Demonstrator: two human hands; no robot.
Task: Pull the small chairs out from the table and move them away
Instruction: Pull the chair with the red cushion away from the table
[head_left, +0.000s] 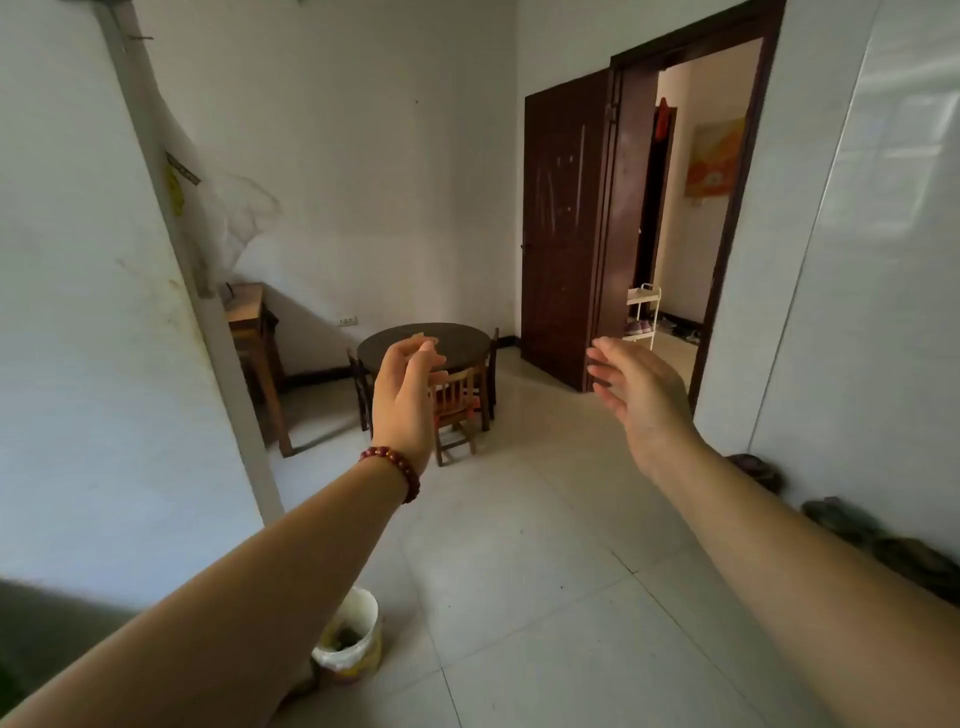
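A dark round table (457, 345) stands at the far end of the room. A small wooden chair (457, 410) with a slatted back is tucked at its near side. Another dark chair (359, 387) stands at the table's left and a third (492, 374) at its right. My left hand (408, 387), with a red bead bracelet on the wrist, is raised in front of the table with fingers apart and holds nothing. Off to the right, my right hand (636, 387) is open and empty as well. Both hands are well short of the chairs.
A white bucket (353, 642) stands on the tiled floor at the lower left. Dark lumpy objects (883, 540) lie along the right wall. A dark wooden door (563, 234) stands open beside a doorway with a white rack (643, 314). A wooden table (254, 353) stands behind the left wall's corner.
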